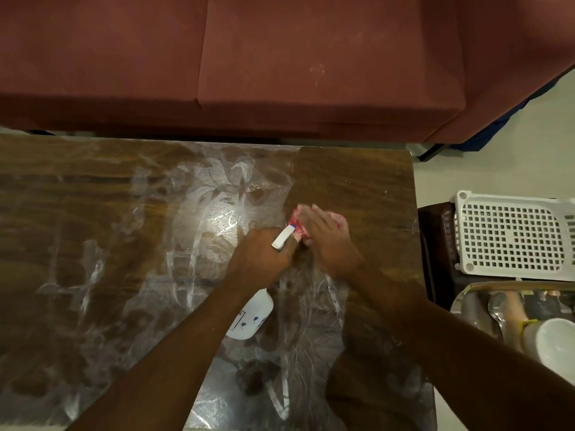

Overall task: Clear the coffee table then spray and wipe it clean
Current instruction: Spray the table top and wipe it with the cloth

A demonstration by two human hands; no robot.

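Note:
The dark wooden coffee table [93, 231] fills the lower view, its middle streaked with wet white smears. My left hand [259, 258] grips a white spray bottle [250, 318] by its neck, with the white nozzle [282, 237] sticking out above my fingers toward the right. Just right of it, my right hand [329, 241] presses flat on a pink cloth [300, 223] lying on the table. The cloth is mostly hidden under my fingers.
A maroon sofa [249, 63] runs along the table's far edge. On the right stand a white perforated basket [513, 234] and a metal tray [473, 303] with a white cup [557, 340] and utensils. Pale floor shows at the far right.

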